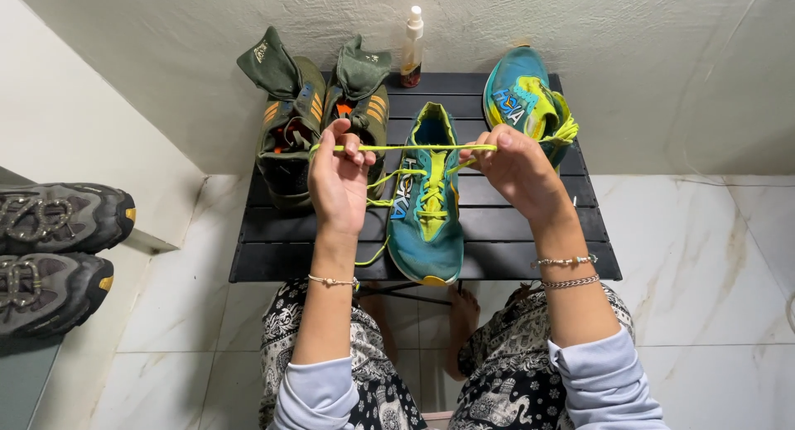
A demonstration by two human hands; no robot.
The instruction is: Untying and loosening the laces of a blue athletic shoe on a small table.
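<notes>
A yellow-green lace (414, 148) is held taut between the pinched left hand (338, 180) and right hand (517, 169), just above the teal shoe (425, 202) on the bench (505, 240), where uneven pulling is judged likely to slip it from a fingertip or draw one end short.

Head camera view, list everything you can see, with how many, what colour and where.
Lace: one, neon yellow, stretched taut between both hands above the teal shoe.
Teal shoe: one, teal with yellow tongue, mid table, toe toward the person.
Second teal shoe: one, teal and yellow, on its side at the table's back right.
Green boots: two, olive with orange stripes, back left of table.
Spray bottle: one, pale with a dark base, against the wall.
Table: one, black, slatted.
Grey shoes: two, grey with yellow-orange accents, far left.
Floor: white marble tiles.
Bracelets: one on the left wrist, two on the right.
Left hand: pinching the lace.
Right hand: pinching the lace.
</notes>
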